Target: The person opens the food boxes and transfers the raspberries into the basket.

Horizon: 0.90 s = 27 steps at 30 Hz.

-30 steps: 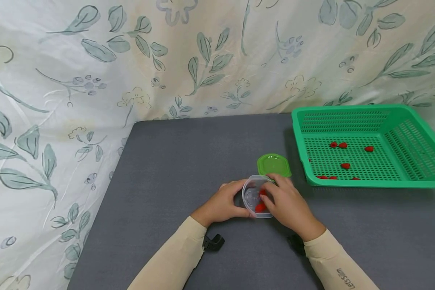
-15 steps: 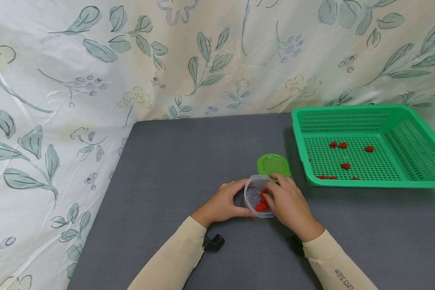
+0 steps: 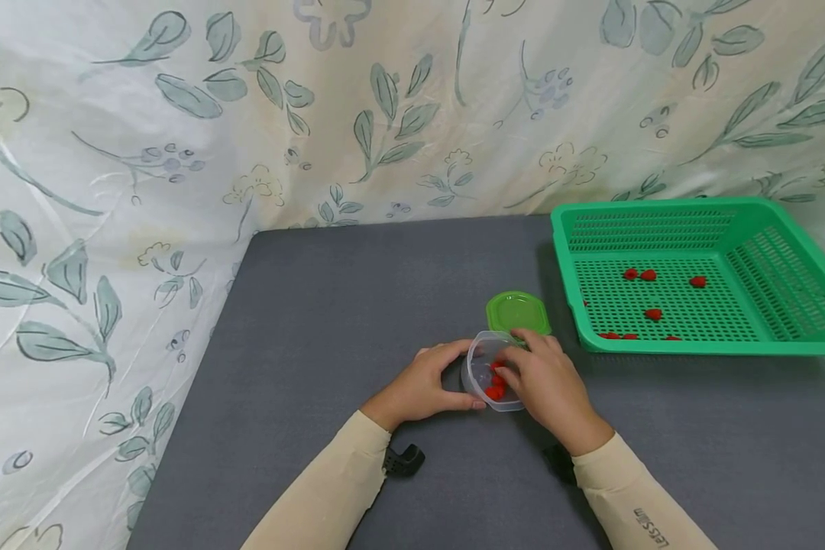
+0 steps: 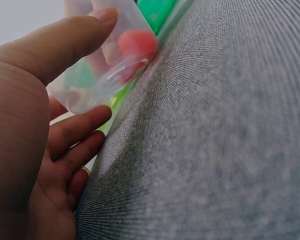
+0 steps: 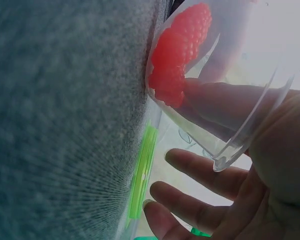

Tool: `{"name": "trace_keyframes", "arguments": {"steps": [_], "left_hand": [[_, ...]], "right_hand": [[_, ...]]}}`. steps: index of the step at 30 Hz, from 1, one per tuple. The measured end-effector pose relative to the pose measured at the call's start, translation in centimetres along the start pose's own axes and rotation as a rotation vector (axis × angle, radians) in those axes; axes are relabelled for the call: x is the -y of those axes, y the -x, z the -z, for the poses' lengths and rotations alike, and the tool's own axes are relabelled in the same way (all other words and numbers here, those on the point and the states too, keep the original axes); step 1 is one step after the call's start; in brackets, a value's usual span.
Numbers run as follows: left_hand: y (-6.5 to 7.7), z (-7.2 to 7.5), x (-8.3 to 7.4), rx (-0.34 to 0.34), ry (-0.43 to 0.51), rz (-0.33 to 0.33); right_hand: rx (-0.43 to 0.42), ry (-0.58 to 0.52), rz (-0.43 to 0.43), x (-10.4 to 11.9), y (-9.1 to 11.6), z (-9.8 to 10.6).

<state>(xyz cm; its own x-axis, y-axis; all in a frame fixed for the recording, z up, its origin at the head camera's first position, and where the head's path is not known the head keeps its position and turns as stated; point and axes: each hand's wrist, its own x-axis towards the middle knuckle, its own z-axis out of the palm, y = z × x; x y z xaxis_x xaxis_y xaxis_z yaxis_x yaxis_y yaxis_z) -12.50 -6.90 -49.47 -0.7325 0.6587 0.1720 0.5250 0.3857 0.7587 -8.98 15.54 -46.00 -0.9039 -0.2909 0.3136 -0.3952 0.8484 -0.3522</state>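
Observation:
A clear plastic container [image 3: 477,367] stands tilted toward me on the dark table in the head view. My left hand [image 3: 426,386] grips its left side, thumb at the near edge and fingers behind. Inside lie several red raspberries [image 3: 495,393], magnified through the wall in the right wrist view [image 5: 177,55]. My right hand [image 3: 546,382] reaches in from the right, thumb and index finger curled at the upper raspberry [image 3: 497,367]. Its other fingers [image 5: 200,170] stay outside the container wall. A green lid [image 3: 518,312] lies just behind the container.
At the back right a green perforated basket [image 3: 667,347] holds several more raspberries [image 3: 653,314]. A floral curtain [image 3: 399,114] hangs behind the grey tabletop [image 3: 316,305] and along its left side.
My right thumb and index finger drew back slightly to the right, then moved in again over the raspberries. The container shifted slightly right; my left hand kept its hold.

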Motion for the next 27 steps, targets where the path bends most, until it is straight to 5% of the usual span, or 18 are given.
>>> {"name": "trace_keyframes", "arguments": {"steps": [27], "left_hand": [[0.05,-0.03,-0.07,-0.001,0.003,0.002]], "right_hand": [[-0.122,-0.085,0.064,0.17,-0.29,-0.05]]}}
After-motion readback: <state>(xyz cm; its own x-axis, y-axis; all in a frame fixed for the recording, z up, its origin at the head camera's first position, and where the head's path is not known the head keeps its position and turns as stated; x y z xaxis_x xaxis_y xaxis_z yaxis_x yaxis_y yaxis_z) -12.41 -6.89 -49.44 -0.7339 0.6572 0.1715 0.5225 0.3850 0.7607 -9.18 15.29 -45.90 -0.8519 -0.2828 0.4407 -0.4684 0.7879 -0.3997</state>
